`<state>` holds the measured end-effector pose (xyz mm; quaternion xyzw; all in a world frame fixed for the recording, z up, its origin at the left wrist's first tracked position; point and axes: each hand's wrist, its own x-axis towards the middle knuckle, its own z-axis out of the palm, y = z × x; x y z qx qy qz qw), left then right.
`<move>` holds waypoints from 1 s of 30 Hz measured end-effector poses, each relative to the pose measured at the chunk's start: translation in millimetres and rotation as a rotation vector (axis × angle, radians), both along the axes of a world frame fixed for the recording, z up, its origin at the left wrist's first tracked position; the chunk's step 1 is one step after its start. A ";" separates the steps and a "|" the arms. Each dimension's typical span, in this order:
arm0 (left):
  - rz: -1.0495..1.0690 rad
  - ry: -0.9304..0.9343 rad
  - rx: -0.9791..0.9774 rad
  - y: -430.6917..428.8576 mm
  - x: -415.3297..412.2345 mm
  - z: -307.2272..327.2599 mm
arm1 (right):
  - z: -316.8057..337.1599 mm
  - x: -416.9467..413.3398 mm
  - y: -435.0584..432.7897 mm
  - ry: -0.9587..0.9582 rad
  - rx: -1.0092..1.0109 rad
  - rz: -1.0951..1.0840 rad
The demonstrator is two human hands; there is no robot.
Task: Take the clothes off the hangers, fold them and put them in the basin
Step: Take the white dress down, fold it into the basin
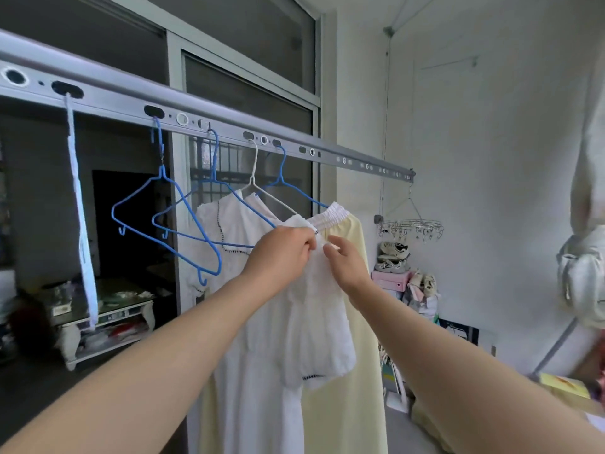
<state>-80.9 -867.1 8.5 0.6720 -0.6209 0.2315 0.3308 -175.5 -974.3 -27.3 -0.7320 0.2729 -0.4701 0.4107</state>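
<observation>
A white dress with dark trim [262,322] hangs from a white wire hanger [262,191] on the grey drying rail [327,149]. Behind it a pale yellow garment [353,371] with a white elastic waistband hangs on a blue hanger [288,181]. My left hand [281,253] pinches the dress's right shoulder. My right hand [347,260] touches the same shoulder just beside it, fingers partly curled on the cloth. Two bare blue hangers [163,221] hang to the left. No basin is in view.
A white strap [82,231] dangles from the rail at far left. Glass sliding doors stand behind the rail. A round clip hanger [412,227], shoes and pink boxes [393,280] sit by the back wall. Pale clothing [586,257] hangs at the right edge.
</observation>
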 end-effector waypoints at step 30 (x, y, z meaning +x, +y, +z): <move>0.127 0.159 0.095 8.3 72.1 20.7 | 12.0 54.5 21.1 -0.157 0.435 0.818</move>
